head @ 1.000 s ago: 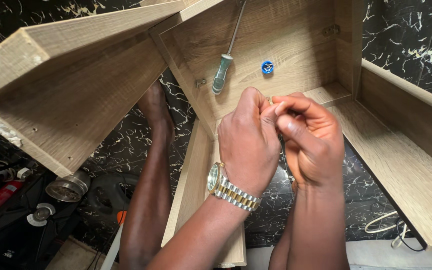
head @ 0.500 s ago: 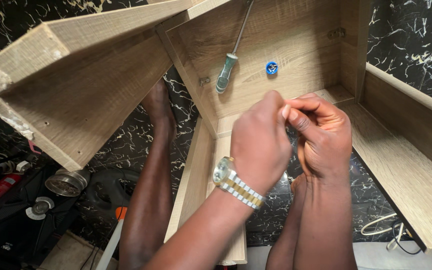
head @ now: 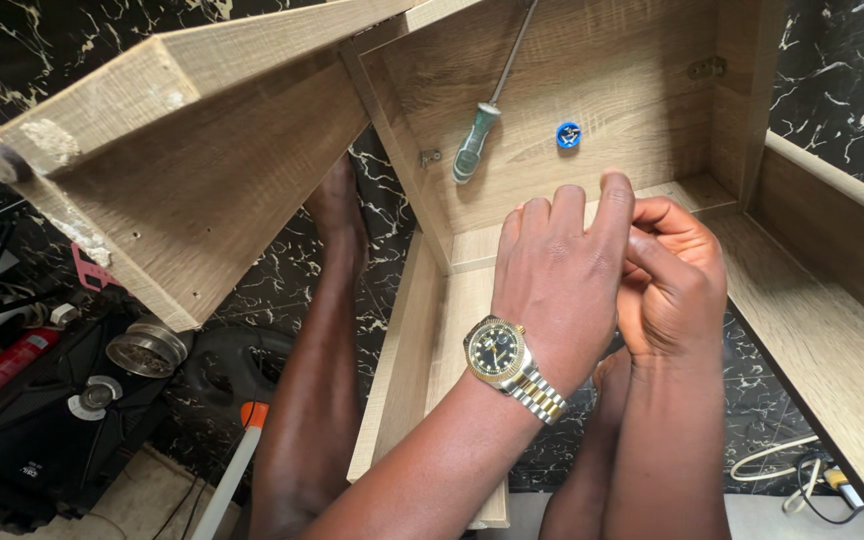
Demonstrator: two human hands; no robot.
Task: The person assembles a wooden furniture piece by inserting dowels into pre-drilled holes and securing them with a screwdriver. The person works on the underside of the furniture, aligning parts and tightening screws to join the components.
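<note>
Both forearms entered from the lower edge and met at centre frame. Left hand (head: 562, 290) was raised with its back to the camera, fingers together and extended upward, index fingertip highest. Left wrist carried a watch (head: 497, 352) with a dark dial and two-tone metal bracelet. Right hand (head: 674, 290) sat just beside it, touching, fingers curled inward toward the left palm, thumb laid across them. Whether anything was pinched between the hands could not be seen. Bare left leg (head: 324, 350) extended forward below them.
</note>
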